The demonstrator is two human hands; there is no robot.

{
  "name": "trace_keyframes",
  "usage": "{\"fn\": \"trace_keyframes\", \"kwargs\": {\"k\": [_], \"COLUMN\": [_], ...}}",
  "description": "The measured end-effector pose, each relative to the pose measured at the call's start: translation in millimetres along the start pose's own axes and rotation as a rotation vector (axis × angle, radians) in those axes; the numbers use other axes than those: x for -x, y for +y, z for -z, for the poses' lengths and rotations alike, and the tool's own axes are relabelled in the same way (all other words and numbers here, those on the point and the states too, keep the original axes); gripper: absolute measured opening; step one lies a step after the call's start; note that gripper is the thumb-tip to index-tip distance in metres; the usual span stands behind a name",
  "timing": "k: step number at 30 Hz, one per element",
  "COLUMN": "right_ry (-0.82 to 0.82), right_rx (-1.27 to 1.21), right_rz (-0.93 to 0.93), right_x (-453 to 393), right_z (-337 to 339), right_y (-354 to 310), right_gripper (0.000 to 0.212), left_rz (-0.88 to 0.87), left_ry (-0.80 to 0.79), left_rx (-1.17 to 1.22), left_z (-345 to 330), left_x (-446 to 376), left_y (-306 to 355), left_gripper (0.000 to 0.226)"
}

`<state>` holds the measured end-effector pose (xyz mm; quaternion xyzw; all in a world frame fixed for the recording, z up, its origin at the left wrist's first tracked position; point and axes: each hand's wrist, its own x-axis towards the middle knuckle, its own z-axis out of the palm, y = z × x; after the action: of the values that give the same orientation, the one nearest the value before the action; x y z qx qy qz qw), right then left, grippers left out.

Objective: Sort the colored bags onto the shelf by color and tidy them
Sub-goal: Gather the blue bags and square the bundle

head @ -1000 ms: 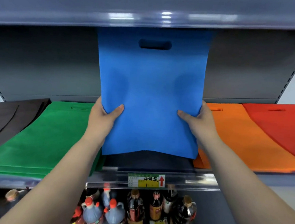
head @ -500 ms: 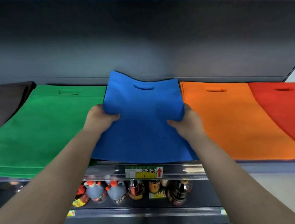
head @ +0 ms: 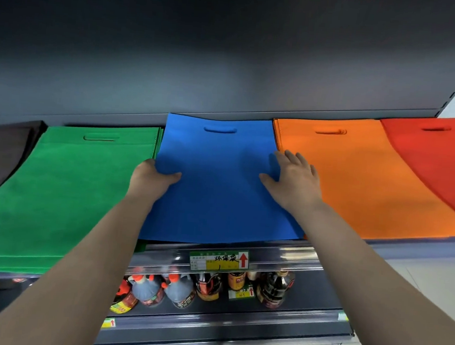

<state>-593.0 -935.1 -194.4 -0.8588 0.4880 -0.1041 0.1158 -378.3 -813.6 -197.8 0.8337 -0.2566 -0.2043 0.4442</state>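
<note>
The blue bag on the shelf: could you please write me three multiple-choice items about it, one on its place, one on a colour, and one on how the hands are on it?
1. Where does the blue bag lie?
A. Between the green bags and the orange bags
B. Left of the dark bags
C. On the lower shelf with the bottles

2. What colour are the bags at the far right of the shelf?
A. Green
B. Red
C. Yellow

3. How is the right hand on the blue bag?
A. Clenched in a fist above it
B. Fingers through the handle slot
C. Flat, fingers spread, at its right edge

Answers: 1 A, the green bags are on its left and the orange bags on its right. 2 B, the red bags lie past the orange. 3 C, its fingers lie straight on the fabric, while the left hand grips the left edge.
</note>
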Motion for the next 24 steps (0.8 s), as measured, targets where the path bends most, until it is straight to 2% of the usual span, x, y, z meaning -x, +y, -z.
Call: {"fn": "trace_keyframes", "kwargs": {"k": [5,13,16,18,21,22,24], "right_ry": [-0.192,-0.21,-0.249,-0.266,-0.275,-0.28,-0.279], "right_rx": [0.061,0.148,0.186,0.208,0.245,0.271,0.341], "right_rz": [-0.04,-0.025,-0.038,-0.048,-0.062,-0.07,-0.045], "right_x": [-9,-8,-7,-6,-5,-5,-6], "right_z": [-9,-15,-14,-15,-13,-11,-4], "right_y": [16,17,16,14,13,11,-1], "right_gripper": [0.068,0.066,0.066,0.065,0.064,0.064,0.063], "left_rz": [0.002,-0.007,-0.046,-0.083,-0.162,-0.198,-0.264], "left_ry": [0.002,-0.027,-0.04,-0.024,-0.049,-0.056,-0.042], "left_rx": [0.013,0.034,0.081,0.08,0.016,-0.077,-0.251], "left_z": [-4,1,6,8,14,18,31], "left_x": [3,3,7,11,25,31,42], "left_y": [-1,-1,2,3,6,6,4], "left_gripper": [0.03,0.025,0.005,0.028,0.014,0.032,0.044]}}
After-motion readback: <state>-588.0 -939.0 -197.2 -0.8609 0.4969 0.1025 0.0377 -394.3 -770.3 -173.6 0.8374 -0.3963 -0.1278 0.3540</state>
